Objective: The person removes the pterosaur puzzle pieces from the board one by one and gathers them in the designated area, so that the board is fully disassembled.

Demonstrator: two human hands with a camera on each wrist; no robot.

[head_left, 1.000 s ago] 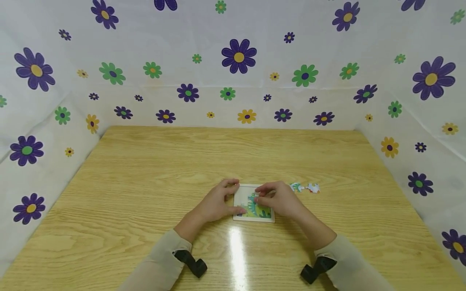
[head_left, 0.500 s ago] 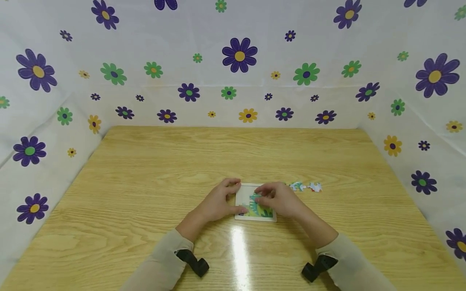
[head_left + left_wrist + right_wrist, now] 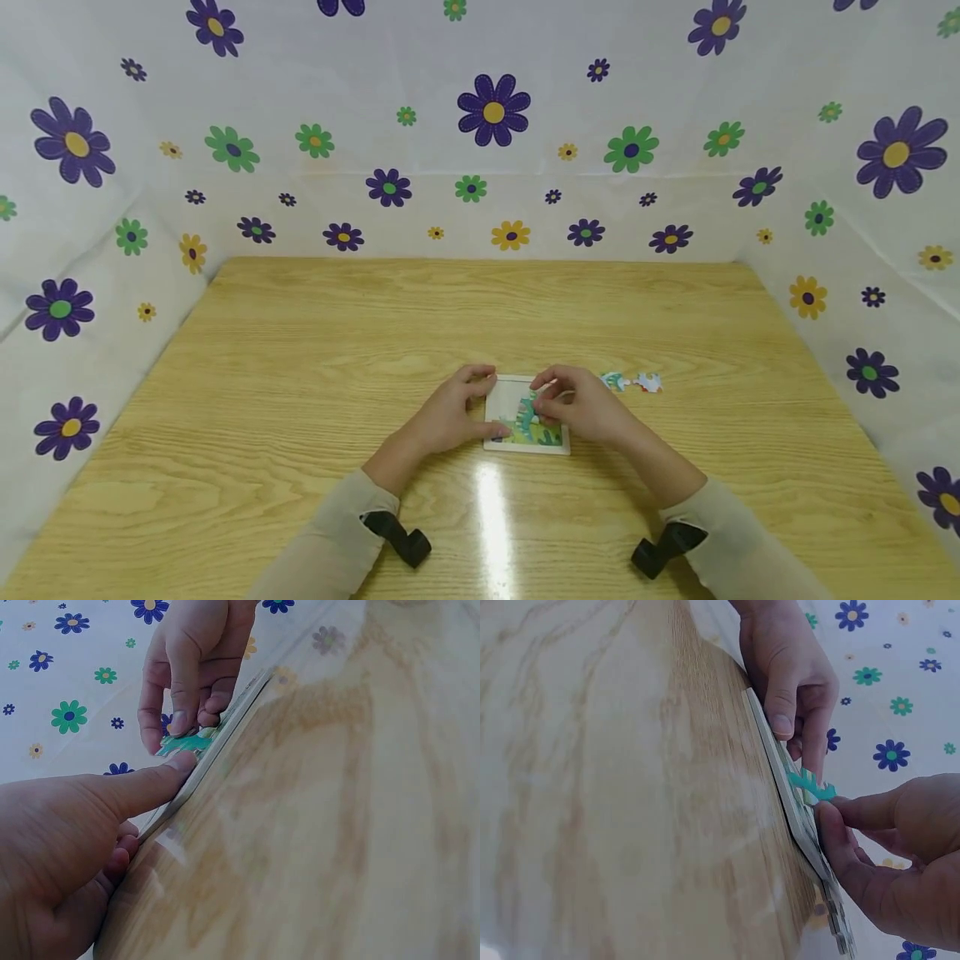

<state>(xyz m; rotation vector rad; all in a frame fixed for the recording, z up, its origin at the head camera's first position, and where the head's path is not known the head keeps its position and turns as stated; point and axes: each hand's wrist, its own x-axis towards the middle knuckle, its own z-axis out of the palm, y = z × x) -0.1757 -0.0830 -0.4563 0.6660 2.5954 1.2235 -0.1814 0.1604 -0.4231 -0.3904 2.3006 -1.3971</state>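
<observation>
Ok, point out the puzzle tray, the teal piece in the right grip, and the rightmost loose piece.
Puzzle tray (image 3: 502, 400): head view, on its bare floor.
Teal piece (image 3: 812, 785): right wrist view, on its teal surface.
Rightmost loose piece (image 3: 648, 382): head view, on its pale middle.

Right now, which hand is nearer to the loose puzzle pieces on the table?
Right. The right hand is just left of the loose puzzle pieces, over the puzzle tray; the left hand is farther, at the tray's left edge.
</observation>
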